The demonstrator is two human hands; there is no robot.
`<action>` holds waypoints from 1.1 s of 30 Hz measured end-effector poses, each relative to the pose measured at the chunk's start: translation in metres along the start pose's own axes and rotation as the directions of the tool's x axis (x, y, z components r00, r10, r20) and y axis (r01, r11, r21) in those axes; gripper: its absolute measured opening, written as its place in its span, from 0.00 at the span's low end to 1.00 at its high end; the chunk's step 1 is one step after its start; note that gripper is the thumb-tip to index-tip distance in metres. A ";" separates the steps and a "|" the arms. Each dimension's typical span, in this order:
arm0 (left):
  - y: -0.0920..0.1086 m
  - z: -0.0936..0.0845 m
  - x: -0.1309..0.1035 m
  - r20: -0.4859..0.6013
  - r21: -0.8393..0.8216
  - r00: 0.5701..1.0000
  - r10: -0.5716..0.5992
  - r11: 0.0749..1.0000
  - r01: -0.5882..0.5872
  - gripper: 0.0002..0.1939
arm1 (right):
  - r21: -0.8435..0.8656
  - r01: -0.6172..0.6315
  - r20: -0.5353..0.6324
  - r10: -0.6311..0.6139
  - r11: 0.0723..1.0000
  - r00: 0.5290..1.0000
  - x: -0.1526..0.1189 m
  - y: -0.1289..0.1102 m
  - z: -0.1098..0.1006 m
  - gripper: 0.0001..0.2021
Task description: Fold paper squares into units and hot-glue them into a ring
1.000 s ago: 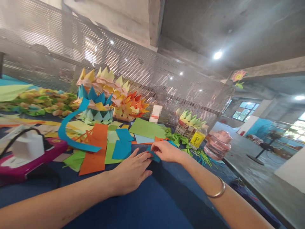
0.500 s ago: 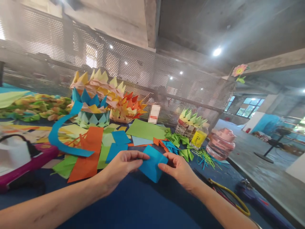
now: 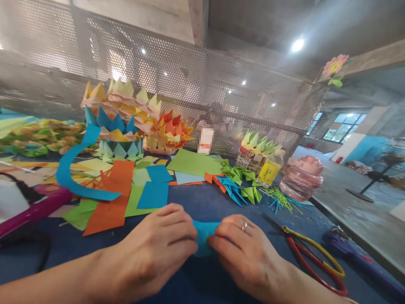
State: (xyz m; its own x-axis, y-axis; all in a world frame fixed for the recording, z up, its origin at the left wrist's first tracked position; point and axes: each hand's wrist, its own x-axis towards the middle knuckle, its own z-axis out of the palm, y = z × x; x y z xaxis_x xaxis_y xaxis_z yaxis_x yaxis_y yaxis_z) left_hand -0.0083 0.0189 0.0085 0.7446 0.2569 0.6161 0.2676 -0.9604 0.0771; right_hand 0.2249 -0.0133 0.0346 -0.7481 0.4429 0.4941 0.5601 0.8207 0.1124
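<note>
A small piece of blue paper (image 3: 205,237) is stretched between both hands low in the middle of the view. My left hand (image 3: 161,247) has its fingers curled round the paper's left end. On the right end, my right hand (image 3: 245,249), with a ring on one finger, grips the paper the same way. Much of the paper is hidden by the fingers, so its folds are hard to make out. Beyond the hands lie blue paper squares (image 3: 154,195), an orange sheet (image 3: 110,202) and a green sheet (image 3: 193,162) on the dark blue table (image 3: 202,198).
Scissors (image 3: 313,253) and a purple tool (image 3: 357,261) lie to the right. Behind are a pink bottle (image 3: 302,179), a yellow-labelled bottle (image 3: 268,171), folded pieces (image 3: 232,188) and paper crowns (image 3: 120,114). A magenta tool (image 3: 38,209) is at the left.
Both hands have moved down and closed more around the blue paper, which was a visible folded square and is now mostly covered. The view has shifted slightly, showing more of the scissors.
</note>
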 end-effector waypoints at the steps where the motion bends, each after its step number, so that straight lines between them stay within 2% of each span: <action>1: 0.003 0.002 -0.002 0.014 0.010 1.000 0.023 1.000 -0.024 0.12 | 0.007 0.013 0.015 -0.014 1.000 1.000 -0.002 -0.001 0.000 0.11; 5: 0.012 0.013 -0.012 -0.018 -0.022 0.999 0.042 0.999 -0.042 0.15 | 0.058 0.053 0.047 -0.055 0.997 0.997 -0.009 -0.001 0.008 0.08; 8: 0.013 0.017 -0.014 0.005 -0.113 1.000 -0.030 0.993 0.030 0.11 | 0.099 0.062 0.048 -0.067 0.993 0.997 -0.014 0.000 0.014 0.09; 11: 0.011 0.017 -0.012 0.062 -0.273 0.973 -0.221 0.934 0.229 0.07 | 0.209 -0.082 0.096 0.063 0.974 0.993 -0.017 0.000 0.017 0.10; 13: 0.008 0.018 -0.011 0.082 -0.282 0.936 -0.343 0.893 0.352 0.06 | 0.287 -0.206 0.118 0.179 0.936 0.977 -0.019 0.000 0.018 0.11; 15: 0.005 0.019 -0.011 0.098 -0.246 0.912 -0.397 0.879 0.409 0.05 | 0.328 -0.310 0.119 0.287 0.892 0.951 -0.020 0.002 0.019 0.13; 18: 0.002 0.022 -0.012 0.113 -0.181 0.900 -0.421 0.882 0.435 0.08 | 0.322 -0.429 0.155 0.400 0.844 0.903 -0.021 0.004 0.020 0.17; 21: 0.001 0.025 -0.012 0.082 -0.119 0.904 -0.419 0.897 0.427 0.09 | 0.311 -0.491 0.199 0.450 0.814 0.871 -0.019 0.004 0.019 0.20; 25: 0.001 0.028 -0.014 0.077 -0.031 0.902 -0.424 0.904 0.427 0.08 | 0.236 -0.563 0.212 0.524 0.792 0.825 -0.016 0.001 0.018 0.18; 30: -0.004 0.031 -0.018 0.062 0.036 0.901 -0.430 0.903 0.428 0.11 | 0.192 -0.528 0.180 0.499 0.828 0.848 -0.019 -0.001 0.024 0.14; 33: -0.006 0.031 -0.020 0.039 0.050 0.910 -0.412 0.911 0.410 0.10 | 0.194 -0.531 0.174 0.504 0.825 0.846 -0.023 0.001 0.026 0.14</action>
State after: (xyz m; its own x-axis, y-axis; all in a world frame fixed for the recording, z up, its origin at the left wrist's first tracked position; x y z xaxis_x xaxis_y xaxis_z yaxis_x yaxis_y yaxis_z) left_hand -0.0055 0.0227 -0.0281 0.5914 0.6335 0.4988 0.5796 -0.7641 0.2832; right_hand 0.2330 -0.0132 0.0007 -0.4124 0.8511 0.3249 0.7904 0.5116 -0.3369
